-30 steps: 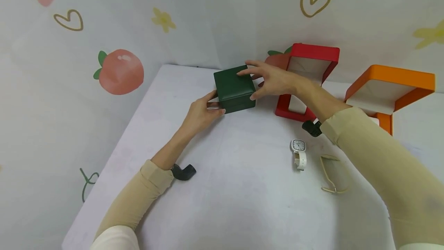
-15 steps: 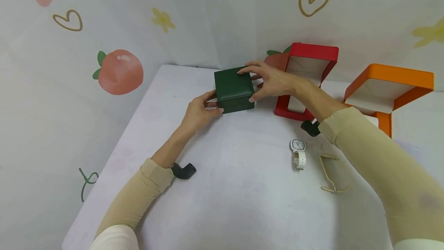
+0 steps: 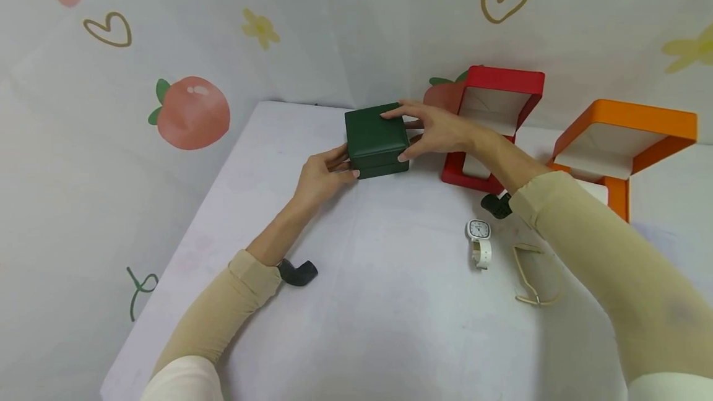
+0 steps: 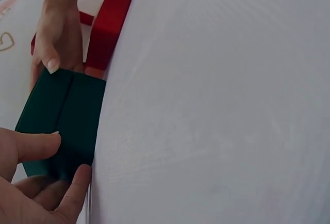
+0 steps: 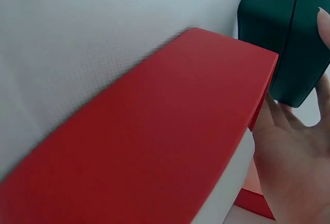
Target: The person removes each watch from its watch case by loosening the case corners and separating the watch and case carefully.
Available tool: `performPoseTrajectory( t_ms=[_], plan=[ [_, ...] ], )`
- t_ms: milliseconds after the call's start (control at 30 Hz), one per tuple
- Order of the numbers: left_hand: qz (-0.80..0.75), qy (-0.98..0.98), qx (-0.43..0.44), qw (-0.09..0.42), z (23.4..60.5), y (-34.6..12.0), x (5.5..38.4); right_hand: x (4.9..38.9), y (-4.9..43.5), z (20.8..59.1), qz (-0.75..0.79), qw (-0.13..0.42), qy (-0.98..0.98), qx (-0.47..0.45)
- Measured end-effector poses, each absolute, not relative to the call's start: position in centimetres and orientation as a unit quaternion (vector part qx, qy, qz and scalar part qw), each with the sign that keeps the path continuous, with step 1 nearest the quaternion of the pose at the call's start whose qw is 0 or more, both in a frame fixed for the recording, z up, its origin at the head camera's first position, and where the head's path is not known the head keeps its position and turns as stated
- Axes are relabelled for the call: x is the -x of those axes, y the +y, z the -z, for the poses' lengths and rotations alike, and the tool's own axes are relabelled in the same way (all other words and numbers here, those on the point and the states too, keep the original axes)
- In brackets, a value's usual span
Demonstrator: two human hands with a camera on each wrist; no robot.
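A closed green box (image 3: 375,138) with a seam round its sides rests near the table's back edge in the head view. My left hand (image 3: 320,181) grips its left side, thumb on the front. From the right, my right hand (image 3: 442,130) holds the same box, its thumb at the front right edge and a finger over the top. In the left wrist view the green box (image 4: 64,115) sits between both hands, the left hand (image 4: 36,182) nearest. Part of the box (image 5: 278,33) and the right hand (image 5: 296,152) appear in the right wrist view.
Right of the green box stand an open red box (image 3: 504,79) and an open orange box (image 3: 646,115), partly behind the right arm. A white watch (image 3: 479,243) and a thin gold bracelet-like band (image 3: 526,274) lie on the white table (image 3: 390,302). A patterned cloth (image 3: 334,30) rises behind.
Almost nothing differs. Both hands stay on the green box, with only a very slight shift of the fingers and of the view.
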State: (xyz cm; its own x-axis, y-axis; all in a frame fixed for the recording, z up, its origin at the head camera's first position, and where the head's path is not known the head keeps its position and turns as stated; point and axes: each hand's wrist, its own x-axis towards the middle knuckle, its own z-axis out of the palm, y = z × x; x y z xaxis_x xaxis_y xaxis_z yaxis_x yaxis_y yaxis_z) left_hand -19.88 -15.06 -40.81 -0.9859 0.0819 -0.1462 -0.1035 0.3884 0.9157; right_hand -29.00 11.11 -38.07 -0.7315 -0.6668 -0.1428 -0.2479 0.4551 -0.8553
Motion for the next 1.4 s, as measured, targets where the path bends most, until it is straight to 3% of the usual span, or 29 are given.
performPoseTrajectory(
  t_ms=[300,1400],
  plan=[
    [-0.653,0.748,0.057,0.103,40.8,-15.0,20.1,29.3,11.1,37.8,0.460,0.254,0.811,0.257],
    [-0.662,0.735,0.088,0.119,40.6,-15.0,20.2,29.9,11.4,37.0,0.430,0.247,0.838,0.228]
  ],
)
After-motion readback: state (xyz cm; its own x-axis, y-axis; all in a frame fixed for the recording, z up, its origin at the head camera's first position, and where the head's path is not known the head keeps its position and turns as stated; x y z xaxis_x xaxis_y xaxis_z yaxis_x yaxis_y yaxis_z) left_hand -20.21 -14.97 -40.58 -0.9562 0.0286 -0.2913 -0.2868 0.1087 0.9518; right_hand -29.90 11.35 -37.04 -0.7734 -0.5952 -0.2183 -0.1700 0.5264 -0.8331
